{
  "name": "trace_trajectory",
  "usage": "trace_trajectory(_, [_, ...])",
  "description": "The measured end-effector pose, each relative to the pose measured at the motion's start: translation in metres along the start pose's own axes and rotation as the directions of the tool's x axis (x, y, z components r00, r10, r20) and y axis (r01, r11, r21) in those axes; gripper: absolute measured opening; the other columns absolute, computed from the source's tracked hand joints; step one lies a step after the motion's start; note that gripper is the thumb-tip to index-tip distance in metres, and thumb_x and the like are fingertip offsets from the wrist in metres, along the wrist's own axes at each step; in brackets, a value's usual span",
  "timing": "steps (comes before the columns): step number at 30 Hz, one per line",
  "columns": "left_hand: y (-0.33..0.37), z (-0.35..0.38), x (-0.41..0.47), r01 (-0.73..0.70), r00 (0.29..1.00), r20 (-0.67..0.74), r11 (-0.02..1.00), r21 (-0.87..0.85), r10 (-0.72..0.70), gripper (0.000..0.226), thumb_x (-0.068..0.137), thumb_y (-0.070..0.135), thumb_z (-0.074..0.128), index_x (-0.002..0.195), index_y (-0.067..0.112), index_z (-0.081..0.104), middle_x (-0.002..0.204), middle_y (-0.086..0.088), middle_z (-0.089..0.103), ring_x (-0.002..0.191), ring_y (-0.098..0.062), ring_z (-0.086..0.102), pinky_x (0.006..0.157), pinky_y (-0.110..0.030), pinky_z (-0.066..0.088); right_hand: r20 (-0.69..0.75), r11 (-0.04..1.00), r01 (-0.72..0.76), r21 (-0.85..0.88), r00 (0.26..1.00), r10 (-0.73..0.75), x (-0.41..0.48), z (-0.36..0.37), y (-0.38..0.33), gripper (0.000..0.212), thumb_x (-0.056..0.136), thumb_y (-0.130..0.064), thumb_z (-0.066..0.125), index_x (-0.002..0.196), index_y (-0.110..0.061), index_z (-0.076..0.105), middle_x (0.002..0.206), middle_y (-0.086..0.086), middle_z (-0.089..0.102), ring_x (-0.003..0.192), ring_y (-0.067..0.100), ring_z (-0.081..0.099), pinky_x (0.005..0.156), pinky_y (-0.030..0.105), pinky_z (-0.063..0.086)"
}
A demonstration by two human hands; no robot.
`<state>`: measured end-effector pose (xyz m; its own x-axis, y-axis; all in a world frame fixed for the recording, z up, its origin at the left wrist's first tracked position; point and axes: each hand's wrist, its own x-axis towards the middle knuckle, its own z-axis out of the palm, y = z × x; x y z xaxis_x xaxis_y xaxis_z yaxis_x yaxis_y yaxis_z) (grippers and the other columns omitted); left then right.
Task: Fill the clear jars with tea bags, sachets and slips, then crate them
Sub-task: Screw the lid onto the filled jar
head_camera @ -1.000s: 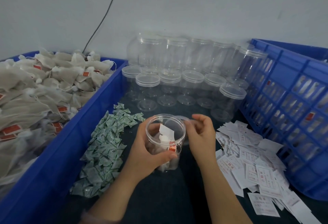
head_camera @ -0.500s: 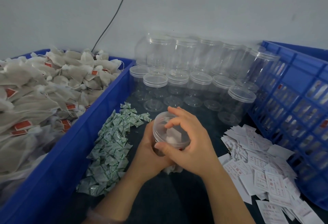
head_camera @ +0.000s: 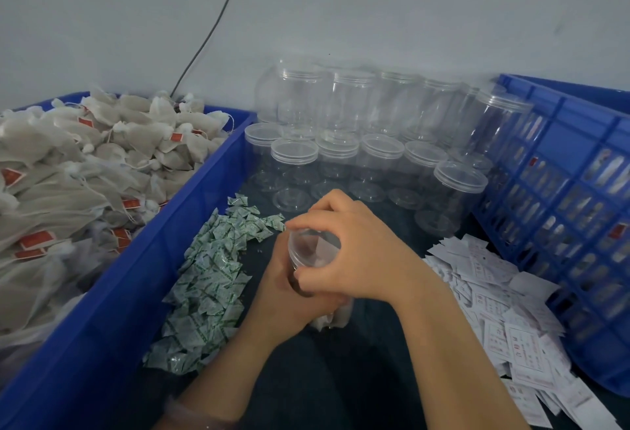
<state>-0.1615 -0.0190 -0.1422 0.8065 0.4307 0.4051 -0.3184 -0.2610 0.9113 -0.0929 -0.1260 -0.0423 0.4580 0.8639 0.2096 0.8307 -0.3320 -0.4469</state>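
clamping its grip round the clear jar (head_camera: 335,316), the left hand (head_camera: 283,296) holds it while the grip of the right hand (head_camera: 361,259) curls round the lid (head_camera: 313,246).

Two hands, left hand (head_camera: 272,296) and right hand (head_camera: 361,259), share one held jar (head_camera: 313,247). Two blue crates: left crate (head_camera: 191,198), right crate (head_camera: 562,163). Roughly a dozen empty jars (head_camera: 381,146) stand far, overlapping too much for an exact count. One uncountable heap each: tea bags (head_camera: 102,163), sachets (head_camera: 211,276), slips (head_camera: 494,293).

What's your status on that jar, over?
Left hand grips jar, tea bags inside. Right hand curled round lid, on the jar's mouth. Only flat slips between jar and crate.
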Motion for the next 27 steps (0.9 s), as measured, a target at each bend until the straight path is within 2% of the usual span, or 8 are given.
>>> trace_trajectory(4, [0.002, -0.001, 0.0, -0.009, 1.0, 0.0, 1.0, 0.002, 0.009, 0.071, 0.053, 0.03, 0.082, 0.115, 0.027, 0.048, 0.106, 0.005, 0.064, 0.099, -0.012, 0.065, 0.081, -0.022, 0.053, 0.012, 1.0, 0.015, 0.01, 1.0, -0.015, 0.005, 0.0, -0.001, 0.051, 0.065, -0.04, 0.076, 0.113, -0.048, 0.061, 0.108, -0.02, 0.041, 0.106, 0.011, 0.043, 0.087, 0.029, 0.046])
trace_trajectory(9, [0.002, 0.0, 0.0, -0.013, 1.0, 0.015, 0.999, -0.029, 0.014, 0.071, 0.056, 0.026, 0.082, 0.117, 0.02, 0.047, 0.107, 0.001, 0.064, 0.099, -0.014, 0.065, 0.081, -0.023, 0.053, 0.003, 0.999, 0.01, 0.03, 1.0, -0.011, 0.004, 0.0, 0.0, 0.049, 0.066, -0.042, 0.078, 0.113, -0.048, 0.062, 0.108, -0.022, 0.041, 0.106, 0.009, 0.045, 0.087, 0.026, 0.044])
trace_trajectory(12, [0.003, 0.0, -0.001, -0.013, 1.0, 0.015, 0.999, -0.029, 0.014, 0.07, 0.056, 0.028, 0.082, 0.117, 0.025, 0.046, 0.108, 0.005, 0.063, 0.099, -0.007, 0.065, 0.081, -0.019, 0.052, 0.02, 1.0, -0.009, 0.03, 1.0, 0.009, 0.005, -0.002, -0.002, 0.05, 0.065, -0.041, 0.078, 0.111, -0.048, 0.062, 0.108, -0.021, 0.041, 0.105, 0.01, 0.046, 0.086, 0.028, 0.045])
trace_trajectory(16, [0.002, 0.0, -0.001, 0.006, 1.0, 0.021, 0.998, -0.057, -0.005, 0.072, 0.056, 0.028, 0.082, 0.118, 0.024, 0.046, 0.107, 0.005, 0.065, 0.102, -0.012, 0.065, 0.084, -0.028, 0.054, 0.075, 0.998, -0.045, 0.049, 0.996, 0.041, 0.007, -0.007, -0.006, 0.05, 0.065, -0.037, 0.077, 0.111, -0.045, 0.063, 0.107, -0.017, 0.041, 0.103, 0.012, 0.047, 0.082, 0.03, 0.047])
trace_trajectory(20, [0.002, 0.0, -0.002, 0.021, 1.0, 0.013, 0.999, -0.049, -0.02, 0.071, 0.057, 0.027, 0.08, 0.119, 0.027, 0.046, 0.107, 0.016, 0.066, 0.1, -0.004, 0.065, 0.081, -0.019, 0.052, 0.127, 0.997, -0.076, 0.026, 0.989, 0.072, 0.011, -0.01, -0.012, 0.046, 0.065, -0.035, 0.077, 0.108, -0.043, 0.062, 0.107, -0.013, 0.04, 0.099, 0.014, 0.046, 0.074, 0.028, 0.044])
trace_trajectory(23, [-0.001, 0.0, 0.0, 0.018, 1.0, 0.01, 1.0, -0.001, -0.018, 0.074, 0.058, 0.019, 0.085, 0.12, 0.027, 0.045, 0.11, 0.018, 0.065, 0.101, -0.001, 0.065, 0.078, -0.014, 0.051, 0.088, 0.996, -0.083, -0.031, 0.992, 0.086, 0.009, -0.001, -0.015, 0.043, 0.07, -0.043, 0.075, 0.107, -0.039, 0.055, 0.112, -0.01, 0.041, 0.105, 0.018, 0.045, 0.081, 0.034, 0.045])
trace_trajectory(25, [-0.002, 0.001, 0.003, 0.014, 1.0, 0.0, 0.999, 0.043, -0.014, 0.075, 0.057, 0.012, 0.087, 0.119, 0.023, 0.045, 0.106, 0.019, 0.065, 0.096, 0.0, 0.065, 0.073, -0.012, 0.051, 0.015, 0.987, -0.077, -0.141, 0.997, 0.08, 0.006, 0.011, -0.016, 0.048, 0.073, -0.059, 0.07, 0.112, -0.037, 0.05, 0.119, -0.008, 0.047, 0.108, 0.021, 0.045, 0.085, 0.037, 0.041])
trace_trajectory(27, [-0.005, 0.002, 0.004, 0.007, 1.0, -0.014, 0.998, 0.059, -0.006, 0.07, 0.058, 0.007, 0.085, 0.114, 0.02, 0.045, 0.098, 0.02, 0.065, 0.087, 0.001, 0.066, 0.066, -0.011, 0.05, -0.087, 0.981, -0.076, -0.179, 0.994, 0.062, 0.002, 0.019, -0.016, 0.047, 0.078, -0.063, 0.064, 0.115, -0.035, 0.052, 0.124, -0.007, 0.053, 0.11, 0.023, 0.048, 0.085, 0.038, 0.038])
